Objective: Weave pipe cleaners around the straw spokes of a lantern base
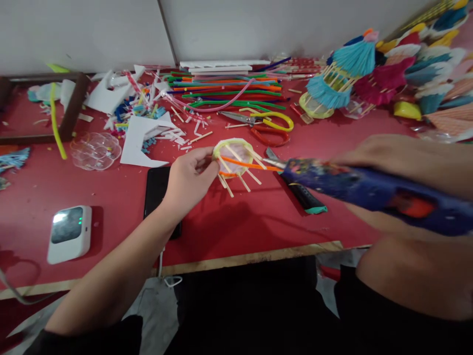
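My left hand point(194, 177) pinches the rim of a small round craft frame point(233, 142), edged in pale yellow, with several short wooden sticks pointing out from it. An orange pipe cleaner point(246, 163) runs across the sticks. My right hand point(384, 150), blurred, is wrapped round a dark blue hot glue gun point(343, 183) with smears of paint or glue on its front. The gun's metal nozzle points left, close to the orange pipe cleaner; whether they touch I cannot tell. Below the nozzle lies a black utility knife point(305, 195) with a green end.
Scissors point(271, 122) with yellow and red handles lie behind the frame, before a row of coloured pipe cleaners point(229, 91). Finished blue-fringed crafts point(332, 79) stand back right. A phone point(157, 187), a white device point(70, 234) and a clear plastic tray point(96, 150) are at left.
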{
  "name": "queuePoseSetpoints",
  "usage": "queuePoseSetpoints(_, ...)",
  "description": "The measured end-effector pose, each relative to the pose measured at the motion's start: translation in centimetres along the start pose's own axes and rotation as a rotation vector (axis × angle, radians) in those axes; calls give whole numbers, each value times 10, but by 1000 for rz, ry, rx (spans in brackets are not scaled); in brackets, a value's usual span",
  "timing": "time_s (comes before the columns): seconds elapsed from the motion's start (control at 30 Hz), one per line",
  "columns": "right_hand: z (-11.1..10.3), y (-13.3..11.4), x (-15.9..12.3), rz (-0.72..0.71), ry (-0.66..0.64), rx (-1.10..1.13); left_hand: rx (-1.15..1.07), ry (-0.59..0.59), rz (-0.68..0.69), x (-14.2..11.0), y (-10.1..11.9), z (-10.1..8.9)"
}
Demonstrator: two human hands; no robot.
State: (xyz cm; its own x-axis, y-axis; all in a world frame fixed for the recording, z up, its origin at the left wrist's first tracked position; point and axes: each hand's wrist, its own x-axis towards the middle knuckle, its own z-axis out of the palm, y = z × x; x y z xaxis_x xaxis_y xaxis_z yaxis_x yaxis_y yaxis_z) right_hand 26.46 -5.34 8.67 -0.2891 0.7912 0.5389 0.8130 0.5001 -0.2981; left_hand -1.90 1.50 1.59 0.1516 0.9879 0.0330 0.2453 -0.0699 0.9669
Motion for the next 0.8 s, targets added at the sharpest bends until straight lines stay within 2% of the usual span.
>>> queuePoseSetpoints(0.1,9,-4,5,-193,-128,63,13,-9,-26,-1,2,2)
queuePoseSetpoints(0.27,29,-15,9,-273,-111,-112,22,-20,-38,-4,3,4)
queuePoseSetpoints(0.37,38,-18,8,-244,-129,-145,-26,-39,-40,-5,1,5)
queuePoseSetpoints(0.53,50,-21,7,-195,-65,-143,-98,-64,-55,-6,3,7)
queuePoseSetpoints(0.8,59,-23,9,-170,-8,-138,-187,-113,-80,-8,8,9)
